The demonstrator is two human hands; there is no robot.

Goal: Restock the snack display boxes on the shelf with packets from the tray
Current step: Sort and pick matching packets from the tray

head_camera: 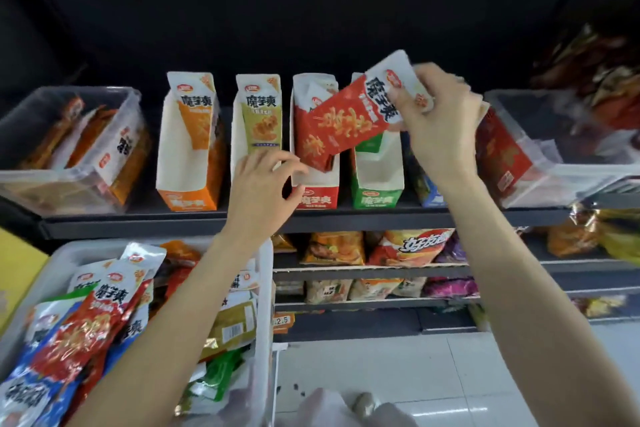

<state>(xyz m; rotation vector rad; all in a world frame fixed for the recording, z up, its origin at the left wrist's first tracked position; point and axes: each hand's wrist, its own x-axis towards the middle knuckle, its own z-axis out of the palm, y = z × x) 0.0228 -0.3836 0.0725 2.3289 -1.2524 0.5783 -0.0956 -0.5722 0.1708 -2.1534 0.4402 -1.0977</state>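
**Red packet held over the red box, top shelf**

The red packet [349, 121] is tilted, its lower end dipping into the open top of the red box [313, 163], its white upper end pinched by the right hand [440, 121], fingers curled round that end. The left hand [266, 184] is just in front of the red box's left front corner, fingers loosely bent and parted, gripping nothing; whether it touches the box cannot be told.

Count on the shelf [346, 218]: four boxes fully seen side by side, namely the orange box [188, 163], the yellow-green box [258, 118], the red one, and the green box [377, 180]; a fifth, blue box [424, 184] is mostly hidden behind the right wrist. Two clear bins flank the row: left bin [65, 180], right bin [554, 177].

The boxes stand close together. The orange and green boxes show bare white inner walls.

The tray [266, 305] sits lower left, heaped with mixed packets, too many to count.
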